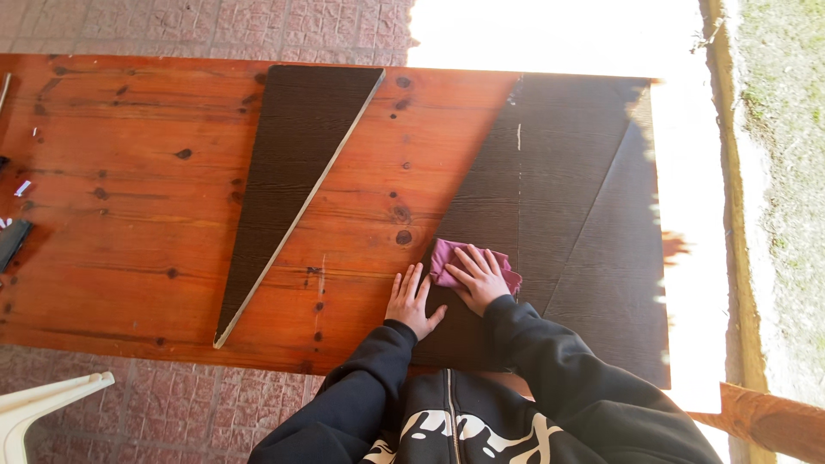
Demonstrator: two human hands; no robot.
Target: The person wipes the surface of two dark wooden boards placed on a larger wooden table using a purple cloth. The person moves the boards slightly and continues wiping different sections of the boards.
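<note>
A purple cloth [447, 258] lies bunched on a large dark wood-grain panel [584, 223], near the panel's lower left corner and close to the person's body. The right hand [478, 279] presses flat on the cloth, fingers spread wide over it, not gripping so much as pinning it to the board. The left hand [415, 301] lies just beside it, open and flat, palm down across the panel's left edge where it meets the surface [129, 172].

That surface is knotty, orange-stained wood. A second dark panel [288, 172], a long triangle with a pale edge, lies well apart to the left. Small dark bits sit at the far left edge, too small to tell what they are, and a white plastic chair [43, 404] pokes in at the bottom left corner.

From where I stand, the big panel seems to overhang the surface toward the person, so a hard push with the cloth could shift or tip it if the left hand eases off. Harsh sun glare on the right would also hide any missed patches.
</note>
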